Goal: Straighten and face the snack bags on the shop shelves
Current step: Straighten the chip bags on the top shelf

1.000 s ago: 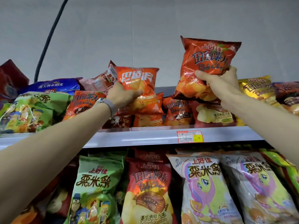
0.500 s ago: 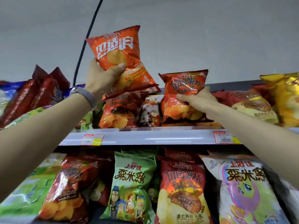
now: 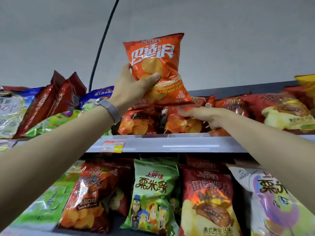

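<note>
Since half a second ago, the right hand [image 3: 207,116] has pushed its chip bag down flat among the glossy orange-red bags on the top shelf [image 3: 179,144], where it lies palm down, fingers spread. Above and to the left, the left hand [image 3: 134,90] pinches the crinkly orange foil chip bag [image 3: 156,68] upright, thumb across its front, fingers hidden behind. Both arms reach upward.

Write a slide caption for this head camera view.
Left hand lifts an orange chip bag above the top shelf while right hand presses the bags below.
</note>
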The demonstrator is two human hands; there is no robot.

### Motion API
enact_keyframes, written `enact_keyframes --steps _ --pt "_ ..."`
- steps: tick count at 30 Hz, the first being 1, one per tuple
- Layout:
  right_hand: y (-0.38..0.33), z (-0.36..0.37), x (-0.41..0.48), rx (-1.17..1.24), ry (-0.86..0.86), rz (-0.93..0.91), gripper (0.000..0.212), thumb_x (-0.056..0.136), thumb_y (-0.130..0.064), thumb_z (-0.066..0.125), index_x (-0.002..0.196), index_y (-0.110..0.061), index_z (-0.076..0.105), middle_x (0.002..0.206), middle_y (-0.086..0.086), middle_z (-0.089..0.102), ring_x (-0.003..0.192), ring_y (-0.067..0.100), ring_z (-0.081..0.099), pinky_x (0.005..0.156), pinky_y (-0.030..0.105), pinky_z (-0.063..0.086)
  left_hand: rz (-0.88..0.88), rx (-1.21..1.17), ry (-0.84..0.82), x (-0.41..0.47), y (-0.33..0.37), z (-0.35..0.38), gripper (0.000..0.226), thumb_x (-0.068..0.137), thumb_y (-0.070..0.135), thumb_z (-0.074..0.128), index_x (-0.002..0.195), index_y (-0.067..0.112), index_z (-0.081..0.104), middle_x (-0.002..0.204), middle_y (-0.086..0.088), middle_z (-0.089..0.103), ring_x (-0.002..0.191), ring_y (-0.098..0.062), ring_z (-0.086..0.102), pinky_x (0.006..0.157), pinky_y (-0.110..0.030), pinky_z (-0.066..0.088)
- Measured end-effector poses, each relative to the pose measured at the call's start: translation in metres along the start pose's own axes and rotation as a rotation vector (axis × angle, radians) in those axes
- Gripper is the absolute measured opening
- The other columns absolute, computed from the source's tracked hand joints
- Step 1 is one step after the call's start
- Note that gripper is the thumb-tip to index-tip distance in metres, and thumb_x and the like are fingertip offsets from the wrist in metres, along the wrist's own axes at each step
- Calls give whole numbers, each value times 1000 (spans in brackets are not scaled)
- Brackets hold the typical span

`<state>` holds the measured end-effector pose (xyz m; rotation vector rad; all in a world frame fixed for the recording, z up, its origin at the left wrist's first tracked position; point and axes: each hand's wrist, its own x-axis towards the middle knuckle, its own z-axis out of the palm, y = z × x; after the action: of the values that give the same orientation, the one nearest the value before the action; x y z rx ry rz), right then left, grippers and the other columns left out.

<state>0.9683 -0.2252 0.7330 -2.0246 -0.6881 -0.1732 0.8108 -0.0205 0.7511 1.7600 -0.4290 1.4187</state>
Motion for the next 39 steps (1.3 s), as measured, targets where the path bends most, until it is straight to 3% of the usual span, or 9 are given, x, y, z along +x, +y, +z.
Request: enact_keyframes --steps 3,10,14,17,21,24,27,32,39 --pt "10 -20 -15 4 -10 -71 93 60 -78 81 136 -29 56 130 -1 57 116 24 54 106 45 38 -3 1 -19 -2 9 29 111 62 67 88 153 24 40 136 5 67 115 -17 72 97 -47 62" --pt "50 -101 -57 -189 418 -110 51 75 -42 85 114 -11 74 104 13 77 102 33 73 98 53 58 -14 -21 -37 -2 31 112 93 80 56 86 154 22 40 140 7 62 116 -13 67 100 -41 60" --pt "66 -126 -94 -326 614 -124 91 60 -51 82 143 -23 55 124 2 72 112 28 68 100 48 55 -102 -41 -98 1 35 157 93 82 56 84 154 20 37 142 3 60 124 -21 64 105 -42 55" --pt "71 -128 -115 -452 523 -180 90 67 -51 82 146 -27 49 130 -4 68 117 21 64 104 42 51 -149 -22 -172 -3 27 187 93 84 54 84 155 19 35 139 6 57 121 -16 59 104 -34 50" --pt "83 -118 -120 -593 375 -168 60 83 -49 77 135 -27 57 121 -5 68 106 18 65 95 37 53 -218 1 -248 -8 4 216 107 67 69 87 151 21 40 139 1 63 122 -25 65 107 -48 54" --pt "93 -119 -114 -607 306 -125 39 86 -56 69 103 -22 70 103 -1 72 90 16 65 79 36 53 -283 28 -355 -2 -17 232 120 47 85 87 145 25 50 135 3 69 114 -22 71 100 -47 60" --pt "96 -121 -112 -588 317 -142 48 83 -71 59 82 -23 66 87 -1 67 80 17 63 69 36 48 -328 55 -467 -6 -18 240 113 56 81 85 143 16 55 131 -2 72 110 -23 74 97 -45 62" --pt "93 -126 -104 -622 210 -131 77 66 -83 49 110 -24 70 109 -1 70 95 19 66 88 40 54 -435 197 -487 -17 -8 243 130 61 85 73 159 9 34 150 -8 58 129 -33 63 108 -49 54" --pt "93 -129 -86 -729 115 -98 87 87 -81 47 145 -17 55 146 8 57 127 30 57 109 46 45 -401 390 -485 -24 7 236 81 98 67 57 149 4 52 144 -12 63 125 -31 64 109 -41 51"
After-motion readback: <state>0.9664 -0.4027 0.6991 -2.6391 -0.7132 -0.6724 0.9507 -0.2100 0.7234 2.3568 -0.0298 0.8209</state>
